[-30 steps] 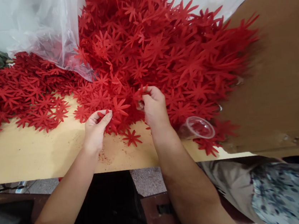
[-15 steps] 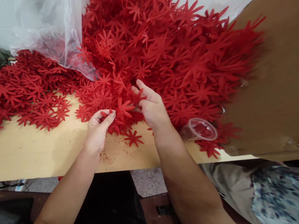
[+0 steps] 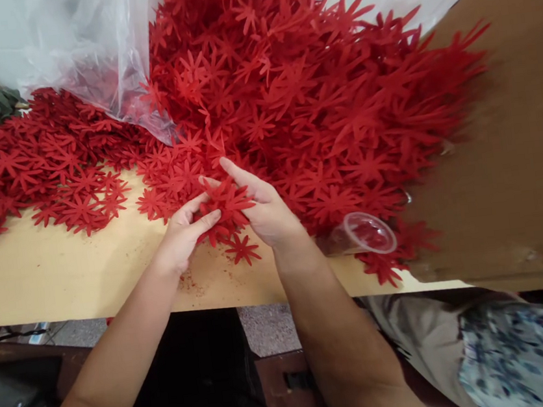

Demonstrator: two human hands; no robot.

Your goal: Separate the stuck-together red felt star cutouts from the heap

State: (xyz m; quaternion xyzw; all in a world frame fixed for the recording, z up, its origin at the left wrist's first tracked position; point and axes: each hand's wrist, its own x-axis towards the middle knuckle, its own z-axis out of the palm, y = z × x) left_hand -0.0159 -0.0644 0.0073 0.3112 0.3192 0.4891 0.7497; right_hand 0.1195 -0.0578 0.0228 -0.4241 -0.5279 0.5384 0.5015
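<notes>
My left hand (image 3: 184, 236) pinches a small bunch of red flower-shaped cutouts (image 3: 227, 205) between thumb and fingers. Against the other side of the bunch is my right hand (image 3: 267, 210), its fingers reaching behind the petals and its thumb partly covered by them. The index finger of that hand points out toward the heap. A single red flower cutout (image 3: 242, 250) lies on the table just below the hands. Behind them rises a large heap of the same red cutouts (image 3: 289, 97).
A clear plastic cup (image 3: 368, 233) lies tipped at the right. Brown board (image 3: 507, 170) walls off the table's right end. A clear plastic bag (image 3: 103, 66) rests over the cutouts at the back left. A person's patterned clothing (image 3: 528, 350) shows at lower right.
My right hand has moved left and slightly down, bringing its red cutout against those in my left hand. The left hand has shifted slightly to the right.
</notes>
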